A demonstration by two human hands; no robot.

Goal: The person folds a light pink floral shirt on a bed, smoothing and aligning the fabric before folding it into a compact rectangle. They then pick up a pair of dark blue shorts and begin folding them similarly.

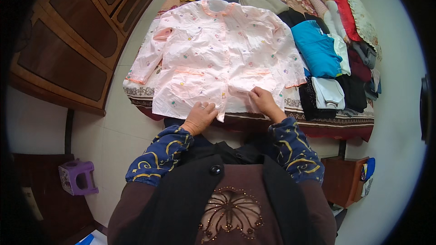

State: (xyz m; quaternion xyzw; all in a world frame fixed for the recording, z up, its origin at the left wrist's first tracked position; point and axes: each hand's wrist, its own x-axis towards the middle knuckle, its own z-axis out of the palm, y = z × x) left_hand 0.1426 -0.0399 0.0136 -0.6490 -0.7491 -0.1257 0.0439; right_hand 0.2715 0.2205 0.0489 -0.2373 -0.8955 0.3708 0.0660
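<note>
A pale pink, long-sleeved pajama shirt (200, 36) with small printed motifs and orange trim lies spread on the bed, its collar away from me. Two pockets show low on its front, and the right one is wrinkled. My left hand (200, 117), with a ring on one finger, rests over the lower hem beside the front opening, fingers lying on the cloth. My right hand (264, 101) pinches the fabric just below the right pocket, between thumb and bent forefinger. Blue patterned sleeve covers wrap both my forearms.
Right of the shirt sit folded clothes: a bright blue garment (315, 47), a white one (328, 93) and dark ones. More garments (261, 3) lie beyond the collar. A wooden cabinet (63, 54) and a purple stool (78, 178) stand left; a wooden nightstand (344, 179) stands right.
</note>
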